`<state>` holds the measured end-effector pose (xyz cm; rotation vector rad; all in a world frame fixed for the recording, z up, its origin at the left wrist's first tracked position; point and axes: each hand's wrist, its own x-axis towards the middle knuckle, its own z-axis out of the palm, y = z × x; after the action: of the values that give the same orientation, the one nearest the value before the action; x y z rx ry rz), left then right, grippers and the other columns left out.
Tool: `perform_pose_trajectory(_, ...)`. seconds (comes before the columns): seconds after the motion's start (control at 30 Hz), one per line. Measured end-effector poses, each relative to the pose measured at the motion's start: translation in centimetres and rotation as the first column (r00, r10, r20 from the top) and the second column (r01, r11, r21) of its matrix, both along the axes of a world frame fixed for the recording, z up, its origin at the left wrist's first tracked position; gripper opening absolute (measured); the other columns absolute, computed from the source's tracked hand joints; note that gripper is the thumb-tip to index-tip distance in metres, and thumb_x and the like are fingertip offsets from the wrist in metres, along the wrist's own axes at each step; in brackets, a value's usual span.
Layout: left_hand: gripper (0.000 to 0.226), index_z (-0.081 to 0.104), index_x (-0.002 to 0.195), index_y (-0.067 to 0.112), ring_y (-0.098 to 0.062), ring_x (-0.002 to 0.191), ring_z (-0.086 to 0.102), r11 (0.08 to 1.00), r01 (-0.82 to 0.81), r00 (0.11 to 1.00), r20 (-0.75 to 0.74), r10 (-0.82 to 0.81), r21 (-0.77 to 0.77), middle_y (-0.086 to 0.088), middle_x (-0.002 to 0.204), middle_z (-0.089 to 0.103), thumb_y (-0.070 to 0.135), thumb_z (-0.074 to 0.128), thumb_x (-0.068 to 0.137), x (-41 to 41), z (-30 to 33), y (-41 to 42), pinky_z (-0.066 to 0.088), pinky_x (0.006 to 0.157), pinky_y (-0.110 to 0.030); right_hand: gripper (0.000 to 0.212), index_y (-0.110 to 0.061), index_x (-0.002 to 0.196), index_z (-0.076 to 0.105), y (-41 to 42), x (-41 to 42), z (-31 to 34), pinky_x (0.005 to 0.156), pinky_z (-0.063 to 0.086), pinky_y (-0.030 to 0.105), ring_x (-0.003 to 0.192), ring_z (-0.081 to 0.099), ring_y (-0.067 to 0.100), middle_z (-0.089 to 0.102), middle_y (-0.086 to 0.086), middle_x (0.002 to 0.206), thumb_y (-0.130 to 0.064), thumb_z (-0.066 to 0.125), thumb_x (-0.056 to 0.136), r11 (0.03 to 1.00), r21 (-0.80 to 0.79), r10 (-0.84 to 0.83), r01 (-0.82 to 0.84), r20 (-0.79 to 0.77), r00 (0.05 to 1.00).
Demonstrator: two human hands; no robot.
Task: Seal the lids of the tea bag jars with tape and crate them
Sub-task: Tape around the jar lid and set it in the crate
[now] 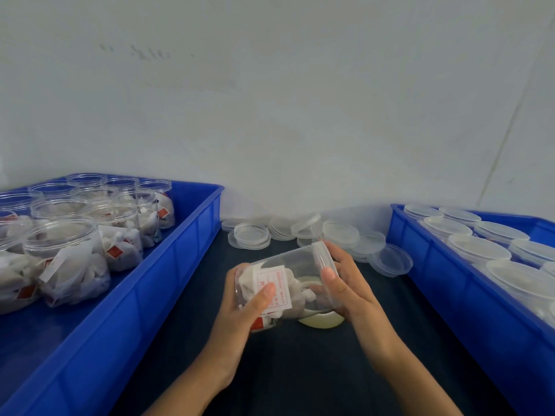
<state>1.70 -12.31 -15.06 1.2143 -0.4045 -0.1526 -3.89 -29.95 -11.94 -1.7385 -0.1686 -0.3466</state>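
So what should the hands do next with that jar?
Probably wrap tape around the lid. The left hand holds the tilted tea bag jar, the right hand grips its lid end, and a tape roll lies just underneath.

Clear glossy plastic jar (288,265), smooth blue plastic crates (192,235), dark matt cloth tabletop (300,370).

In front of me a pale grey-white wall (270,100) fills the upper half of the frame, faintly smudged at upper left, with a thin seam running down at far right. Below it my table (300,370) has a dark navy surface under even, soft light.
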Motion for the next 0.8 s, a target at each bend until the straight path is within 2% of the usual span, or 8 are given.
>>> perform_pose_trajectory(0.07,0.070,0.051,0.117,0.040,-0.011,0.098,0.069,1.000,-0.011,0.999,0.035,0.011,0.009,0.013,0.105,0.070,0.053,0.077,0.054,0.2,0.2,0.2,0.055,0.070,-0.027,0.055,-0.049,0.135,0.044,0.1,0.1,0.5,0.102,0.047,0.042,0.111,0.064,0.016,0.054,-0.008,0.134,-0.054,0.055,0.081,1.000,-0.010,0.017,-0.017,0.004,1.000)
perform_pose_trajectory(0.17,0.068,0.052,0.119,0.034,-0.015,0.096,0.070,0.996,0.083,0.996,-0.016,-0.084,-0.023,0.007,0.105,0.072,0.046,0.079,0.057,0.1,0.3,0.3,0.057,0.068,-0.028,0.062,-0.052,0.137,0.040,0.5,-0.1,0.4,0.099,0.047,0.023,0.129,0.049,0.004,0.047,-0.022,0.141,-0.060,0.057,0.078,1.000,0.016,0.008,-0.009,0.058,0.998)
perform_pose_trajectory(0.3,0.070,0.050,0.122,0.032,-0.019,0.099,0.070,0.992,0.119,0.992,-0.043,-0.118,0.027,0.004,0.108,0.071,0.052,0.077,0.061,-0.1,0.1,0.1,0.058,0.071,-0.031,0.065,-0.036,0.136,0.050,1.0,0.2,-0.1,0.106,0.043,0.036,0.126,0.052,0.009,0.058,-0.013,0.132,-0.054,0.068,0.076,0.986,0.161,-0.064,0.052,0.069,0.996)
perform_pose_trajectory(0.37,0.063,0.050,0.122,0.031,-0.021,0.103,0.069,0.992,0.112,0.993,-0.045,-0.109,0.062,0.001,0.112,0.070,0.052,0.077,0.069,0.1,0.0,0.2,0.058,0.076,-0.036,0.060,-0.031,0.134,0.053,1.1,0.3,0.0,0.106,0.043,0.041,0.124,0.054,0.015,0.061,-0.007,0.130,-0.048,0.064,0.077,0.975,0.213,-0.081,0.069,0.047,0.996)
perform_pose_trajectory(0.5,0.070,0.049,0.121,0.032,-0.016,0.106,0.067,0.987,0.102,0.995,-0.008,-0.102,0.124,0.005,0.112,0.069,0.055,0.081,0.063,0.3,-0.2,0.3,0.057,0.084,-0.036,0.059,-0.030,0.132,0.056,1.2,0.4,0.2,0.107,0.043,0.044,0.119,0.057,0.015,0.061,-0.003,0.129,-0.045,0.061,0.076,0.963,0.238,-0.131,0.124,0.017,0.991)
perform_pose_trajectory(0.6,0.076,0.049,0.121,0.033,-0.007,0.105,0.065,0.967,0.044,0.994,0.083,-0.067,0.250,0.009,0.111,0.067,0.055,0.079,0.055,0.8,-0.1,0.6,0.056,0.084,-0.029,0.059,-0.032,0.133,0.054,1.3,0.3,0.3,0.103,0.046,0.036,0.120,0.057,0.009,0.060,-0.009,0.130,-0.045,0.061,0.076,0.970,0.206,-0.143,0.130,0.047,0.989)
perform_pose_trajectory(0.7,0.083,0.050,0.119,0.030,-0.002,0.099,0.065,0.901,-0.031,0.982,0.184,-0.054,0.432,0.006,0.112,0.065,0.046,0.092,0.050,1.4,-0.1,1.2,0.057,0.080,-0.026,0.057,-0.038,0.131,0.054,1.3,0.3,0.2,0.086,0.051,0.020,0.120,0.054,-0.002,0.056,-0.016,0.132,-0.043,0.070,0.077,0.978,0.155,-0.153,0.139,0.082,0.985)
perform_pose_trajectory(0.8,0.093,0.043,0.127,0.040,0.005,0.106,0.057,0.800,-0.141,0.952,0.301,-0.051,0.583,0.020,0.120,0.056,0.048,0.091,0.047,1.7,-0.1,1.7,0.051,0.084,-0.017,0.058,-0.045,0.125,0.057,1.5,0.4,-0.1,0.084,0.052,0.020,0.116,0.054,-0.004,0.055,-0.021,0.127,-0.045,0.077,0.071,0.987,0.055,-0.154,0.149,0.109,0.982)
